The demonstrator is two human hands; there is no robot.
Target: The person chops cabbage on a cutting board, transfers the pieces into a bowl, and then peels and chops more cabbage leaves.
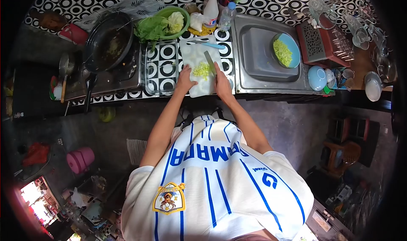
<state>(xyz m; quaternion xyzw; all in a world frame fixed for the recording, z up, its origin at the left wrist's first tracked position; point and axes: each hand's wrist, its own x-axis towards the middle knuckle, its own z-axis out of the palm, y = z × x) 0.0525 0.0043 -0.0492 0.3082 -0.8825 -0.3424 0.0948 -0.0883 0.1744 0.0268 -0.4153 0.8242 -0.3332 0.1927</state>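
A white cutting board (190,50) lies on the tiled counter in front of me. Chopped pale green vegetable (203,70) is heaped on its middle. My right hand (221,81) is closed round the handle of a knife (210,62), whose blade points away from me beside the right edge of the heap. My left hand (185,79) rests at the board's left edge, fingers apart, with nothing visible in it. A second knife with a light blue handle (215,45) lies across the far part of the board.
A green basin (185,15) of leafy vegetables stands behind the board, beside bottles (210,8). To the left is a black wok (109,44) on the stove. A blue bowl (296,50) of chopped vegetable sits over the sink at right, near a red dish rack (324,44).
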